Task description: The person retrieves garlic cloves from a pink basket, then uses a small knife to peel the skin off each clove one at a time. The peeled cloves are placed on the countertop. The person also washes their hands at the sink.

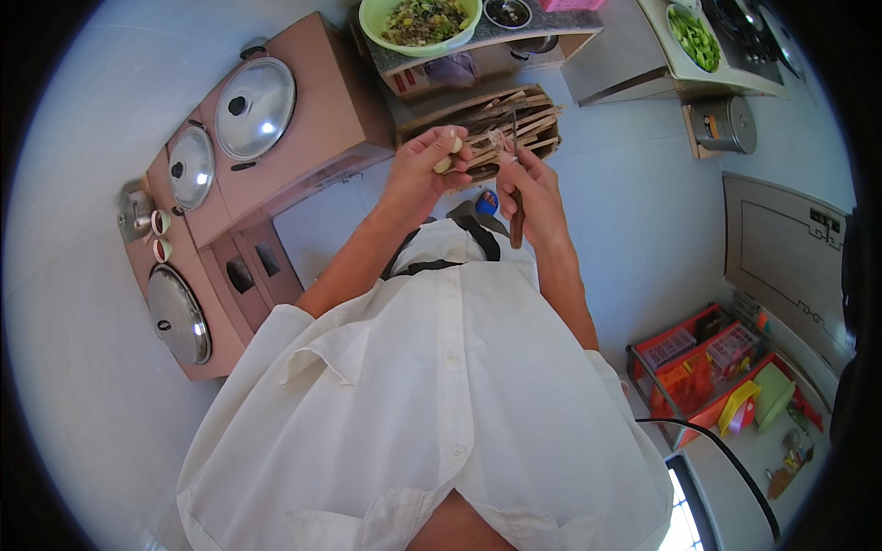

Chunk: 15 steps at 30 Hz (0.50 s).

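Note:
My left hand holds pale, peeled pieces, which look like garlic cloves, between thumb and fingers. Close by on the right, my right hand grips a knife by its brown wooden handle, with the narrow blade pointing away from me. Something small and whitish, perhaps skin or peel, is at the right thumb and fingertips. Both hands are raised in front of my body, apart from each other, above a box of split firewood.
Left stands a pinkish tiled stove with lidded pans. Ahead, a counter holds a green basin of chopped food. Cut green vegetables lie in a dish at upper right. A red rack with containers is at lower right.

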Tool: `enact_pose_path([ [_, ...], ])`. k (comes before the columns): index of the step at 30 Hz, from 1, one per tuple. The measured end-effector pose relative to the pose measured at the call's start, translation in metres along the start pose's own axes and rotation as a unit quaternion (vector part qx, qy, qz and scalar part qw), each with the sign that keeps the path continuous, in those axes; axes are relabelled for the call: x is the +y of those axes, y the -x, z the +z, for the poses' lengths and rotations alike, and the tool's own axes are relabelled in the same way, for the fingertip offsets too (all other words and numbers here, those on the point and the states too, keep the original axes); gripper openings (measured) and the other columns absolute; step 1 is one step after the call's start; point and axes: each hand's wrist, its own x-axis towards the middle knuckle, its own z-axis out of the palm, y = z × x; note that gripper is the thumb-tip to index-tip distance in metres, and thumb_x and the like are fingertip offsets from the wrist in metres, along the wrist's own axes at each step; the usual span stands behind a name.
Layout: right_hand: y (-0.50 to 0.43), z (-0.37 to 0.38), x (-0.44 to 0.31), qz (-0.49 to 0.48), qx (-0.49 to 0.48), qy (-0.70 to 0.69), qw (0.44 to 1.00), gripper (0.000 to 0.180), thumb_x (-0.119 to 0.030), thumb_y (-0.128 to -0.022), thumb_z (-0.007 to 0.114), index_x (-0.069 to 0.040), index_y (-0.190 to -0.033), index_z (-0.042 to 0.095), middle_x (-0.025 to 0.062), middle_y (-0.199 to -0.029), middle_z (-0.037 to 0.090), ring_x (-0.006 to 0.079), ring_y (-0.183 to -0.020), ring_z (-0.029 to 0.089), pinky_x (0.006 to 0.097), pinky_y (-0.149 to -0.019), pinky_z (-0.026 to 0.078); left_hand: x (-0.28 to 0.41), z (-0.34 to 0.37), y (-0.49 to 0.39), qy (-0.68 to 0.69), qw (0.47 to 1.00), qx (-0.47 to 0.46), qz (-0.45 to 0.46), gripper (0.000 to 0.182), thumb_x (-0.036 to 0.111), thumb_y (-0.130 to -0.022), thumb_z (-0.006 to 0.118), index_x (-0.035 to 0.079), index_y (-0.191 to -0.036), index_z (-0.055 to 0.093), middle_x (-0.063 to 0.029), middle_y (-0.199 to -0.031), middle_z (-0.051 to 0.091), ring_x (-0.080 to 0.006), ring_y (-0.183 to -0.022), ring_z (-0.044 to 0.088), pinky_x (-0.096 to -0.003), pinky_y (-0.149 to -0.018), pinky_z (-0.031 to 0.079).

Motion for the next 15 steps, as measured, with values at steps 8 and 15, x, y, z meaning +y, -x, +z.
enact_pose_path([
  [8, -0.064, -0.048, 0.026, -0.125, 0.158, 0.313, 0.928, 0.028, -0.024, -0.089, 0.077, 0.002, -0.079, 0.071, 0.0014, -0.061, 0.059, 0.0116, -0.055, 0.047, 0.0306, -0.055, 0.040, 0.014, -0.053, 0.010, 0.056, 0.994, 0.091, 0.000, 0.032, 0.007, -0.094, 0.049, 0.007, -0.125, 0.054, -0.0008, -0.077, 0.051, -0.0111, -0.064, 0.046, -0.0266, -0.056, 0.040],
  [15, -0.122, -0.085, 0.058, -0.089, 0.137, 0.553, 0.817, 0.040, -0.043, -0.091, 0.071, -0.003, -0.086, 0.074, 0.0133, -0.071, 0.066, 0.0344, -0.068, 0.062, 0.0447, -0.064, 0.047, -0.012, -0.111, 0.041, 0.083, 0.981, 0.173, -0.038, 0.028, 0.013, -0.103, 0.053, 0.007, -0.131, 0.052, 0.0012, -0.075, 0.045, -0.0083, -0.061, 0.039, -0.0243, -0.052, 0.035],
])
